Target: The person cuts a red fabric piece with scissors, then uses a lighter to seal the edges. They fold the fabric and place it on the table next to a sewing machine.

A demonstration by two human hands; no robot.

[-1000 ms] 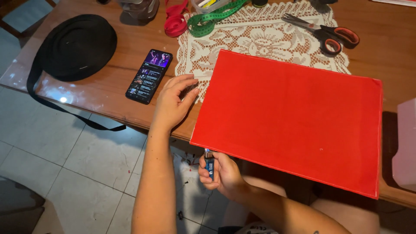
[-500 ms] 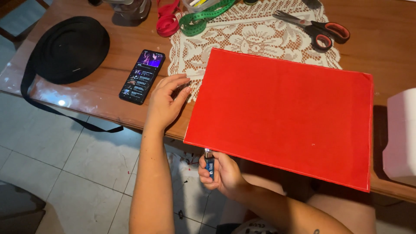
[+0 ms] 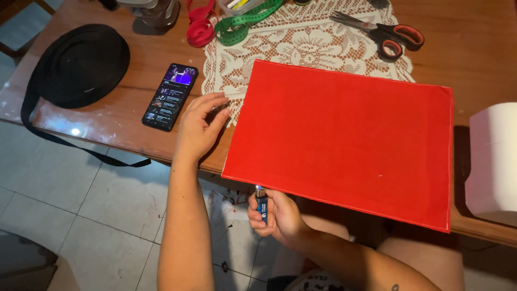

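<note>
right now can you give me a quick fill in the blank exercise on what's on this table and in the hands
1. The right hand holds a small blue ____ just below the red fabric's near edge.
2. The left hand rests on the table between the fabric and the ____.
3. The scissors lie on a white ____ doily.

Missing words: lighter; phone; lace

black round bag (image 3: 81, 64) far left | phone (image 3: 170, 96) beside it | scissors (image 3: 385, 35) far right | green tape measure (image 3: 242, 21) far | lace doily (image 3: 301, 46) centre | white block (image 3: 493, 161) right
</note>
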